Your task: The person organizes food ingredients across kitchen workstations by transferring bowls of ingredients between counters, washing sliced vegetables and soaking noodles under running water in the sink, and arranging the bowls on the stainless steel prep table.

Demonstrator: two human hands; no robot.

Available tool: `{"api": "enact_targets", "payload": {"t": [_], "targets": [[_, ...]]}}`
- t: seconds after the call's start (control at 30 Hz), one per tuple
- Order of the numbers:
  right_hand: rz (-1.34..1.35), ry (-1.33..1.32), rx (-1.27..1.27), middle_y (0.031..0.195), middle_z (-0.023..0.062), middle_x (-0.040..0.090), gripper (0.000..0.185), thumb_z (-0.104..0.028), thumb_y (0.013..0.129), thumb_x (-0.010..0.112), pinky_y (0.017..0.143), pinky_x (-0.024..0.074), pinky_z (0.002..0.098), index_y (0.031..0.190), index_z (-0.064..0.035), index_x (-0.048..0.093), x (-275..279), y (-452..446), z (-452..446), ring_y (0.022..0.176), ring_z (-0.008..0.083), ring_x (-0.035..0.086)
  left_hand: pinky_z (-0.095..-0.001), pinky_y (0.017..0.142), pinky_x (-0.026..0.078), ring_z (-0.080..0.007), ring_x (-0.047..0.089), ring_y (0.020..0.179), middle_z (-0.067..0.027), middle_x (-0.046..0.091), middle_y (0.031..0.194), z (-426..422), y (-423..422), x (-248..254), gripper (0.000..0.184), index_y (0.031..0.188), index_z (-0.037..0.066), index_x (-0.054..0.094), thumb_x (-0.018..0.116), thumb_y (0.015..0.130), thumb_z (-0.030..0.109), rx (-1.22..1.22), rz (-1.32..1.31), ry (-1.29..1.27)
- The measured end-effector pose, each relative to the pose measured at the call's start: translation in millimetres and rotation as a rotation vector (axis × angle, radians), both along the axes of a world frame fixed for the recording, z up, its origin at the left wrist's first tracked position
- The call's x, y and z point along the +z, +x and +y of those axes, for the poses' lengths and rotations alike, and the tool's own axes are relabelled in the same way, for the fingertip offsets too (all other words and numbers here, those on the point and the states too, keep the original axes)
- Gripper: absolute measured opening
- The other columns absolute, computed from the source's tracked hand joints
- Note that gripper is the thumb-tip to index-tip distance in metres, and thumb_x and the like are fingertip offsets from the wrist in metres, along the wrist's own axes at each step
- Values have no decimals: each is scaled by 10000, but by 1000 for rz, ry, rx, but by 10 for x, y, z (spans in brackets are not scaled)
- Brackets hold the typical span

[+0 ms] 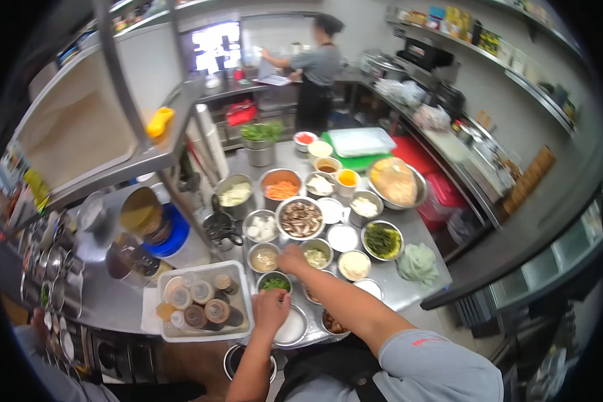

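Note:
My left hand [273,312] is closed, fingertips pinched together at the near rim of a metal bowl of chopped green herbs [275,284]; whatever they grip is too small to name. Reaching in from the right, my right hand [291,260] has its fingers curled above the gap between a bowl of pale shreds [264,257] and a bowl of pale green chopped food [316,254]. Its fingertips are partly hidden. Around them stand bowls of sliced mushrooms [301,219], white chunks [261,227] and a white substance [291,328].
A white basket [245,321] of squeeze bottles stands at the left. Farther back are shredded carrots [280,189], a pot of leafy greens [260,144] and a large food-filled bowl [417,191]. A green cloth [417,264] lies right. A co-worker [315,74] stands at the back counter.

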State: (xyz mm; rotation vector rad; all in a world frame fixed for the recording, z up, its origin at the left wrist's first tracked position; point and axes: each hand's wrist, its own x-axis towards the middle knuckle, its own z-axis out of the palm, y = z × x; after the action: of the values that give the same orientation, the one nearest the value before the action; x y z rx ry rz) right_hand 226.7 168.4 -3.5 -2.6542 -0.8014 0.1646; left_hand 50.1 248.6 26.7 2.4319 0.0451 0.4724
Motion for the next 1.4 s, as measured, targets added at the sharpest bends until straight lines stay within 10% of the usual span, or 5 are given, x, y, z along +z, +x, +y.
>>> {"api": "enact_targets", "payload": {"t": [0.47, 0.63, 0.9, 1.27, 1.4], "targets": [[-477, 1208, -1029, 876, 25, 605, 289, -290, 939, 559, 554, 464, 215, 1107, -56, 531, 1496, -719, -3834, 728, 90, 578, -276, 601, 444, -147, 550, 651, -66, 625, 778, -253, -143, 708, 86, 854, 31, 661, 685, 789, 83, 25, -95, -444], [-453, 743, -1547, 1290, 249, 466, 683, -375, 918, 545, 1020, 346, 378, 1390, 39, 278, 853, -813, -5518, 1186, 330, 472, -217, 600, 426, -76, 542, 671, -40, 640, 811, -1205, -238, 1182, 74, 876, 12, 655, 668, 835, 72, -320, 32, -634], [-367, 992, -1278, 1402, 262, 365, 643, -332, 951, 503, 1047, 323, 364, 1415, 27, 238, 719, -1499, -6005, 1275, 311, 416, -256, 623, 428, -116, 523, 691, -48, 617, 777, -2924, 29, 873, 156, 909, 33, 675, 701, 817, 156, -660, 226, -417], [-70, 700, -970, 1379, 206, 431, 755, -119, 839, 585, 941, 379, 393, 1468, -66, 171, 961, -2868, -7116, 1176, 289, 485, -346, 671, 476, -250, 598, 753, -112, 624, 796, -4443, 731, 173, 216, 906, 42, 636, 700, 788, 212, -180, 11, -177], [69, 762, -1060, 1353, 224, 423, 764, -84, 837, 580, 879, 419, 382, 1472, -74, 155, 736, -2890, -7528, 1117, 283, 508, -301, 613, 500, -158, 624, 686, -80, 625, 791, -4300, 1047, -326, 256, 984, 3, 582, 662, 796, 159, 345, 142, -772]]}}
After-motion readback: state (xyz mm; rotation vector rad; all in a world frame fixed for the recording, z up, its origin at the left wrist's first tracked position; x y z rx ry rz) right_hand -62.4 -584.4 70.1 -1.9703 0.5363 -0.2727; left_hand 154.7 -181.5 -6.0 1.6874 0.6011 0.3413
